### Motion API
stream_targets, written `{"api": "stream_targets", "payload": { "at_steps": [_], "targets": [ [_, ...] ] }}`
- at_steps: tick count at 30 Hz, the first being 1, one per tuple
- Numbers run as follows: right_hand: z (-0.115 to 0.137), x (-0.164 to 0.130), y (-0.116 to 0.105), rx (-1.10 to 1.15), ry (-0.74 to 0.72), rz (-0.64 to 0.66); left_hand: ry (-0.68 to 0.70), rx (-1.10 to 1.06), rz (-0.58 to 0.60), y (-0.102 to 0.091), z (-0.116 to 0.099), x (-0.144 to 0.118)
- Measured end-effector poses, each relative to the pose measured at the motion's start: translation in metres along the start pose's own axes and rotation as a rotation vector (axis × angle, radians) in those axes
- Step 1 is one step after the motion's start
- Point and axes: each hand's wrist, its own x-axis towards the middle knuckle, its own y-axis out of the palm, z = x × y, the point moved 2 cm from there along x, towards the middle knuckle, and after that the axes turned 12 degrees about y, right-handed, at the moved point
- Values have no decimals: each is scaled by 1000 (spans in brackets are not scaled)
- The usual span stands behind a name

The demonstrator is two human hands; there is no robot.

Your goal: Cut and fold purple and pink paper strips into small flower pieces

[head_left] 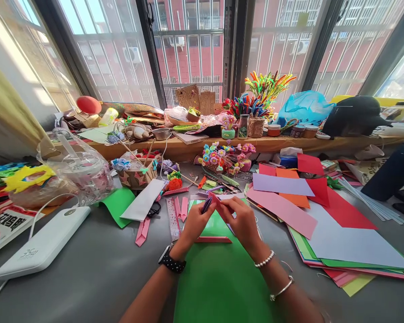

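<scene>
Above a green mat [222,278], my left hand [195,220] and my right hand [240,220] pinch a piece of reddish-pink folded paper [214,200] between their fingertips. A dark purple item [206,205] also sits in the fingers of my left hand; its kind is too small to tell. On the mat, below the hands, lies a folded pink paper strip [214,240]. Left of my left hand are a patterned ruler [173,219] and more folded pink strips [184,209]. Another pink folded piece [142,232] lies farther left.
Coloured paper sheets [360,246] are stacked at the right. A white power bank [43,244] with a cable, a green sheet [117,206] and a white folded paper [143,199] lie left. Craft flowers [218,157] stand behind, below a cluttered ledge [195,143].
</scene>
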Motion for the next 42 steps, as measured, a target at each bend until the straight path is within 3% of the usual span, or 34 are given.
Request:
{"api": "stream_targets", "payload": {
  "at_steps": [5,10,14,19,26,33,42],
  "targets": [
    [6,-5,2,-211,-194,-108,-67,-51,-8,4,3,-2],
    [8,-7,2,-382,-300,-173,-141,-221,7,6,-1,-2],
    [9,-8,2,-421,-317,-177,-143,-235,35,6,-6,-2],
    [10,-8,3,-391,-359,-146,-176,-243,-77,4,-1,-2],
    [5,-7,5,-308,-318,-70,-151,-215,-118,1,2,-1],
    [7,-10,8,-428,-332,-99,-197,-249,-123,3,0,-2],
    [1,-9,13,-336,-308,-96,-227,-322,-230,-2,5,1]
  ]
}}
